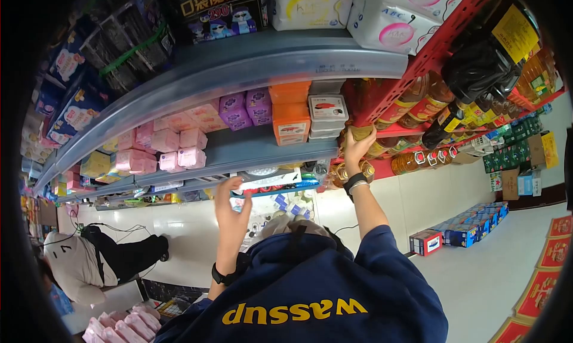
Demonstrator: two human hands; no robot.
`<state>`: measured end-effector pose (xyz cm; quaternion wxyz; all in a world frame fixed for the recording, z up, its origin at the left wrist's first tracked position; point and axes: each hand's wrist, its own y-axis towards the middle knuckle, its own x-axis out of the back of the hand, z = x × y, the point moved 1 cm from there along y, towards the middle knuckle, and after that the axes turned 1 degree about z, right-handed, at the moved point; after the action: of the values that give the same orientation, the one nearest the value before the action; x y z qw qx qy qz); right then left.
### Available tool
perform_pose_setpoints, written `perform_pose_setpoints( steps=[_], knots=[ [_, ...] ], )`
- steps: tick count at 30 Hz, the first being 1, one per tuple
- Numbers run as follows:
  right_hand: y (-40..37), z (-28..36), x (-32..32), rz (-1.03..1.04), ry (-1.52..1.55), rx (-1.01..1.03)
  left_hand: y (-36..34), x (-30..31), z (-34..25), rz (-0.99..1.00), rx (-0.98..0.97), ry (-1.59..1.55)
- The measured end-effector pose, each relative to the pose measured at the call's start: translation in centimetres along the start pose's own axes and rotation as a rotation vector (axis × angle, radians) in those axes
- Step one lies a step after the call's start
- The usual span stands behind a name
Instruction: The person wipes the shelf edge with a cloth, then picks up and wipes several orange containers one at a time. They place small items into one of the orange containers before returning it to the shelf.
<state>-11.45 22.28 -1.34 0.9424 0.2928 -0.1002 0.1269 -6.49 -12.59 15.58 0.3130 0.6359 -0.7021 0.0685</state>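
My right hand [359, 145] reaches to the red shelf unit [412, 83], its fingers wrapped around a yellowish bottle [362, 130] that is partly hidden by the hand. Large oil bottles [439, 98] with red-and-yellow labels stand just right of it. To the left of that hand are stacked white boxes [327, 110] and orange boxes [291, 122] on the grey shelf. My left hand [231, 215] hovers in front of the lower shelf edge, fingers curved and apart, with nothing in it. Purple packs [246, 109] and pink packs [179, 146] sit on the shelf beyond it.
Above, a grey shelf rail [250, 65] curves across, bearing white sanitary pad packs [313, 6]. Blue cartons [471, 226] line the floor at right, near red cartons [543, 289]. At left, another person [83, 262] bends near loose cables and pink packs [122, 328].
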Motion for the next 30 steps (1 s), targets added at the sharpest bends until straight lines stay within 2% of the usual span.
perform_pose_setpoints(
  steps=[1,3,4,5,9,14,18,21,23,24,30],
  knots=[
    [0.1,0.3,0.4,0.003,0.003,-0.003,-0.4,-0.3,0.3,-0.001,0.002,0.005],
    [0.8,0.7,1.2,0.069,0.008,0.002,-1.4,-1.4,1.2,0.296,0.086,-0.164],
    [1.1,1.0,1.5,0.057,-0.006,0.029,-1.7,-1.7,1.4,0.354,0.081,-0.148],
    [1.8,1.4,1.5,0.063,-0.005,0.033,-2.0,-1.9,1.3,0.349,0.086,-0.151],
    [7.8,8.8,2.8,-0.157,0.098,0.278,-3.4,-2.5,1.1,0.351,0.106,-0.194],
    [13.0,14.7,3.3,-0.272,0.077,0.338,-2.8,-2.4,0.9,0.334,0.093,-0.205],
    [12.5,13.0,2.2,-0.302,0.040,0.345,-2.5,-2.8,1.8,0.320,0.142,-0.205],
    [11.1,11.0,1.5,-0.266,0.065,0.241,-2.4,-3.6,2.3,0.342,0.139,-0.194],
    [9.2,8.9,1.0,-0.189,0.051,0.191,-2.2,-4.0,1.5,0.392,0.190,-0.191],
    [8.1,7.6,0.7,-0.168,-0.055,0.194,-2.2,-4.2,1.2,0.439,0.236,-0.189],
    [1.3,-1.3,-1.1,0.007,-0.131,0.069,-3.3,-6.8,1.4,0.513,0.205,-0.235]
  ],
)
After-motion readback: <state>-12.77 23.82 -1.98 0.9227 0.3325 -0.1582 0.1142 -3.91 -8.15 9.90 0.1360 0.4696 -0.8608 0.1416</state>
